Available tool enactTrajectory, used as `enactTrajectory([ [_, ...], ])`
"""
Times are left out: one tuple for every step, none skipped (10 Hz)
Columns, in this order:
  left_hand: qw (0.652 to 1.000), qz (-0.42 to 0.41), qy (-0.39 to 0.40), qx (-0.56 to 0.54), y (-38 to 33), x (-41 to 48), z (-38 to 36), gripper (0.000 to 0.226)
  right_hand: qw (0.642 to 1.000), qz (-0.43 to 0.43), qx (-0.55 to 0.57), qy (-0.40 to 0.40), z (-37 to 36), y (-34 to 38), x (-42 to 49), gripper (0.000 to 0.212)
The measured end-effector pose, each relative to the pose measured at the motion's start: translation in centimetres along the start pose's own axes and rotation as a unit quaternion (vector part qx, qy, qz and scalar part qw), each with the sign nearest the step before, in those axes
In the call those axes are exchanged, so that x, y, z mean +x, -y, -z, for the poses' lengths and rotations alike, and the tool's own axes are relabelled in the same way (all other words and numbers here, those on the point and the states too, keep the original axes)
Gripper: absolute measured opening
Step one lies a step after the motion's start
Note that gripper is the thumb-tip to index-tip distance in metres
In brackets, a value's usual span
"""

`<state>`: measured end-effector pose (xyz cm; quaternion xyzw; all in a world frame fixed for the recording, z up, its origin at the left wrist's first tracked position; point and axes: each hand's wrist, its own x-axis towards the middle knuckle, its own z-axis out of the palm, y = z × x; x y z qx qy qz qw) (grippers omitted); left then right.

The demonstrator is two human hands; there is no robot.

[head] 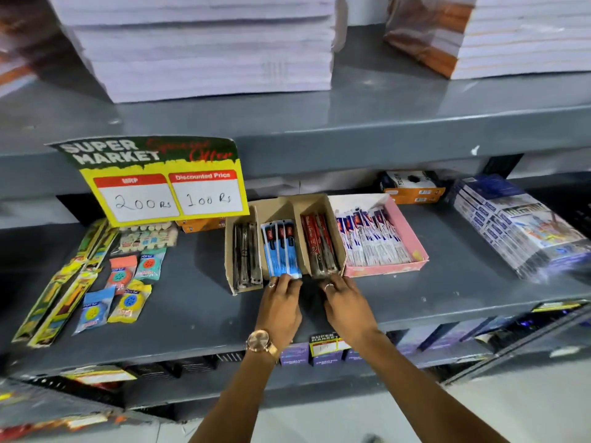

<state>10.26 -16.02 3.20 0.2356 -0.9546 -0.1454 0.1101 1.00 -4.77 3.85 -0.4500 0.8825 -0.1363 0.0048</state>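
A brown cardboard tray (229, 251) with three compartments sits on the grey middle shelf (192, 302). Its left slot holds black pen packs (243, 257), the middle slot blue pen packs (280, 251), the right slot red pen packs (321, 247). My left hand (281, 302), with a watch on the wrist, touches the near ends of the blue packs with its fingertips. My right hand (343, 302) has its fingertips at the near ends of the red packs, at the tray's front right corner. Whether either hand pinches a pack is hidden by the fingers.
A pink box (412, 241) of white-and-blue packs adjoins the tray on the right. Wrapped blue boxes (511, 228) lie further right. Sharpener packs (128, 282) and pencil packs (64, 282) lie left, under a price sign (163, 183). Paper stacks (204, 43) fill the upper shelf.
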Motion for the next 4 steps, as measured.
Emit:
enactTrajectory([
  [1.0,-0.006,-0.016,-0.016,0.5,0.2,-0.6,0.047,0.998,-0.035,0.046,-0.017,-0.8,-0.1,-2.3,0.029],
  [1.0,-0.01,0.0,0.008,0.5,0.3,-0.5,0.047,0.996,-0.043,0.082,-0.015,-0.8,-0.2,-4.4,0.033],
  [0.999,-0.008,-0.004,0.038,0.3,0.1,-0.5,0.048,0.994,-0.041,0.103,-0.008,-0.7,-0.6,-6.2,0.033],
  [0.998,0.011,0.014,0.067,-0.8,-1.5,-0.1,0.046,0.979,-0.074,0.189,-0.026,1.3,-1.3,-7.8,0.027],
])
